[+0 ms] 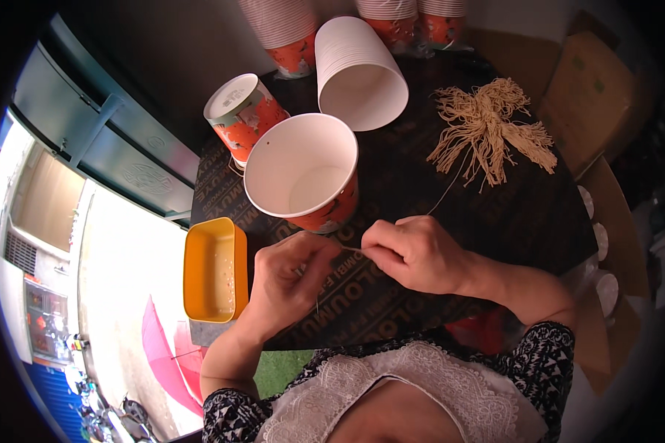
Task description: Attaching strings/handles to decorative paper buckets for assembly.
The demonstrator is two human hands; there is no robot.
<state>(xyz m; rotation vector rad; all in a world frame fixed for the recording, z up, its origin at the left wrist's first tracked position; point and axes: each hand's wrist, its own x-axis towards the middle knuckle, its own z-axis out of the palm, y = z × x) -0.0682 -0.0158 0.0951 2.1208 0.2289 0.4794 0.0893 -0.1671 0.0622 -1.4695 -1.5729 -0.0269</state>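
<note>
Just in front of a large orange-and-white paper cup, my two hands are close together over the dark table. A thin length of string runs between their fingertips. My left hand is closed, pinching it, and a loose end hangs below that hand. Also closed is my right hand, its thumb pressed against the forefinger on the string. From behind the right hand a strand leads to a beige bundle of strings. The cup stands upright, with a small dark hole near its rim.
An upside-down printed cup stands behind at the left, cord at its base. A nested stack of white cups lies tipped toward me. Wrapped cup stacks stand farther back. A yellow tub sits at the table's left edge.
</note>
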